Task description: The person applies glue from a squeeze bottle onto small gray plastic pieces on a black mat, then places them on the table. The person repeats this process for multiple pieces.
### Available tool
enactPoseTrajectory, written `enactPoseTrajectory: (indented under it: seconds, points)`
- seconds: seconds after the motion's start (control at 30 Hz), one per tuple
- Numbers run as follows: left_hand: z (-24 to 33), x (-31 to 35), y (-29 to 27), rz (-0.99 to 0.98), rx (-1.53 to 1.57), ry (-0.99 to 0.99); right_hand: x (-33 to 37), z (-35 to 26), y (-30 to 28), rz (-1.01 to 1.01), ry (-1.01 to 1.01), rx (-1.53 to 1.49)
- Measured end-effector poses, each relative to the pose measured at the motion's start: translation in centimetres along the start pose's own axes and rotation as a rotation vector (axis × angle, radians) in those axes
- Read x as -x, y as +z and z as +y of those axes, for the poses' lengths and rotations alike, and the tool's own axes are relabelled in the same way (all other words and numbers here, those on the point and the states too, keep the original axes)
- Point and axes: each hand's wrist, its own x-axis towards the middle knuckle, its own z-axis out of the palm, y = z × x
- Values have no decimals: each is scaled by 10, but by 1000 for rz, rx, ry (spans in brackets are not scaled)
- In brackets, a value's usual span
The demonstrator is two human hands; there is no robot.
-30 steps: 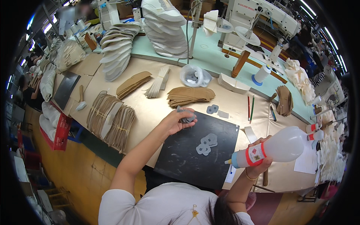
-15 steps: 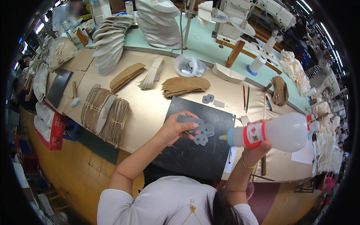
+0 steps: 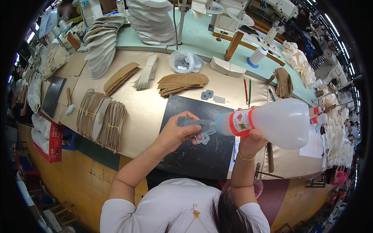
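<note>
Left grip [image 3: 179,132]: clamping on a fanned stack [image 3: 183,121] of thin, matte grey lobed pieces, holding it above the scuffed black board [image 3: 194,159].
Right grip [image 3: 251,144]: wrapping firmly around a smooth, translucent, bulbous bottle [image 3: 281,123].
Nozzle [image 3: 212,126]: pointing at the stack, touching or nearly so, hard to tell.
Loose grey pieces [image 3: 204,139]: overlapping flat on the board.
Counter [image 3: 143,108]: bearing bundled brown curved strips [image 3: 182,82].

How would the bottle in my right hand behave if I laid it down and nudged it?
The bottle would probably roll, since its body looks round. Its taper toward the blue cap may curve the path. Its translucent, plastic-looking wall might give under a push.
</note>
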Motion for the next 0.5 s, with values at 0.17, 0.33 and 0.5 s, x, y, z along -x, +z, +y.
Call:
enactPoseTrajectory:
  seconds: [0.17, 0.33, 0.5]
  points:
    - [3, 2, 8, 10, 11, 12, 5, -6, 4, -76, -24, -1]
    - [-1, 1, 9, -8, 12, 25, 8, -6, 3, -72, -18, 1]
    - [0, 5, 11, -32, 18, -2, 0, -9, -10, 18, -64, 103]
